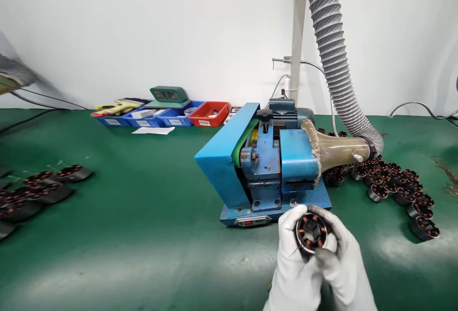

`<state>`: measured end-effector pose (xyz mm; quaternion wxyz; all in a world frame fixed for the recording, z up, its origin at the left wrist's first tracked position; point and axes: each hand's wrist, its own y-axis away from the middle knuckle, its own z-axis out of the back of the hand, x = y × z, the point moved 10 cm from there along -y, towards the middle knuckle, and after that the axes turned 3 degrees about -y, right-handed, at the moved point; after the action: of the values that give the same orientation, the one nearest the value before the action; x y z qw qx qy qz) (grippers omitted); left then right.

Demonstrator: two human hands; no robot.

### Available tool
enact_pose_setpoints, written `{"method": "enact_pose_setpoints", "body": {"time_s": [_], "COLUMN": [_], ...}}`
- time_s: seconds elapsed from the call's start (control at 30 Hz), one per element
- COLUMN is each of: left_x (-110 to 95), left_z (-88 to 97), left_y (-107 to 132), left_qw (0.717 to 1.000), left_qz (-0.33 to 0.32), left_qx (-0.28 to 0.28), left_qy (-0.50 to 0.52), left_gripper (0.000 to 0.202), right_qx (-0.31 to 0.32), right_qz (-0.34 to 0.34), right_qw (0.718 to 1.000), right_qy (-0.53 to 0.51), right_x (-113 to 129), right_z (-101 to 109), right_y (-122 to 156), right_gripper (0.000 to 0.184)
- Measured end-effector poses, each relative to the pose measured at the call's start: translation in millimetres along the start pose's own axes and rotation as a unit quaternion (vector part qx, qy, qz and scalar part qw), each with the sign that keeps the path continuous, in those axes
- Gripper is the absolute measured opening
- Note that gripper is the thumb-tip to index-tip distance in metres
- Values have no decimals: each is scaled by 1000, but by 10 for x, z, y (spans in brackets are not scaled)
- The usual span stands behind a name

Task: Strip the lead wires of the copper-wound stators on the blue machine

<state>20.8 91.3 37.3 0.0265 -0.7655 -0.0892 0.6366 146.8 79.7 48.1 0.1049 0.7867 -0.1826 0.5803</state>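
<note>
A motor stator, a metal ring with copper windings and a black core, is held up in front of the blue belt sander. My left hand, in a white glove, grips its left side. On the other side my right hand, gloved too with darkened fingertips, closes round the ring. The stator's open face is turned towards me, and its underside is hidden by the gloves. Both hands are just off the sander's front base edge.
Many more stators stand at right, and another blurred group at left. A grey ribbed hose runs down to the sander's nozzle. Blue bins, a red bin and a digital clock sit along the wall on the green bench.
</note>
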Motion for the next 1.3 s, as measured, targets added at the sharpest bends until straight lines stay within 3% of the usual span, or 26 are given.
{"method": "enact_pose_setpoints", "body": {"time_s": [0.1,0.2,0.4,0.63,0.93,1.13,1.23,1.3], "left_x": [319,467,391,399,316,484,467,465], "left_z": [-35,-22,-107,-147,-309,24,154,131], "left_y": [-88,-168,-386,-404,-443,-109,1,-12], "left_qw": [986,963,980,988,974,964,977,980], "left_qz": [118,183,144,121,162,177,133,132], "left_qx": [-26,-78,-46,-23,-14,-95,-92,-73], "left_qy": [117,183,129,94,156,173,139,126], "left_gripper": [43,41,44,42,45,39,45,52], "right_qx": [-63,-59,-70,-64,-64,-65,-75,-77], "right_qz": [-23,-52,-34,-43,-2,4,-6,-25], "right_qw": [995,993,992,994,983,986,992,994], "right_qy": [78,86,98,83,172,155,97,77], "right_x": [-99,-183,-172,-118,-42,-81,-174,-247], "right_z": [-73,-180,-213,-235,-109,-102,-30,2], "right_y": [-17,-104,-289,-337,-410,-57,102,89], "right_gripper": [39,40,35,31,38,31,37,39]}}
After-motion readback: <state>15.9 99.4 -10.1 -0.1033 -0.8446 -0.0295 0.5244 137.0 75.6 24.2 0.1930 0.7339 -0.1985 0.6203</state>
